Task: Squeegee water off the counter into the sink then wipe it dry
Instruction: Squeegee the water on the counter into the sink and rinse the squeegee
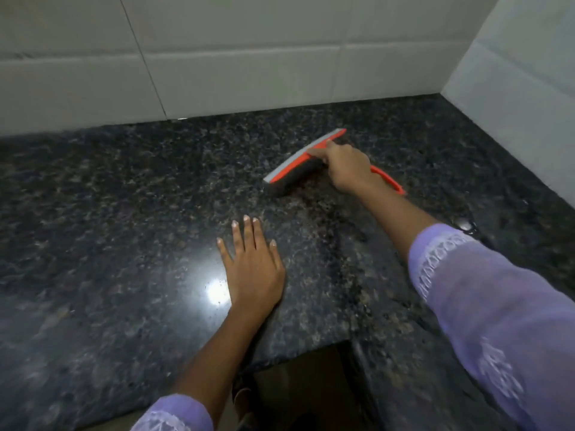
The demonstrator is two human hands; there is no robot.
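An orange squeegee (291,165) with a grey rubber blade and a dark underside lies blade-down on the dark speckled granite counter (124,213), toward the back right corner. My right hand (347,168) grips it where the handle meets the head, index finger stretched along the orange bar; the looped end of the handle sticks out behind my wrist. My left hand (252,265) rests flat on the counter nearer to me, fingers spread, holding nothing. The counter shines wet, with a lamp glare beside my left hand. No sink is in view.
White tiled walls (217,57) close the counter at the back and on the right. A water puddle (465,226) glistens at the right near my sleeve. The counter's front edge steps inward at a notch (311,368) below my left arm, with floor visible beneath.
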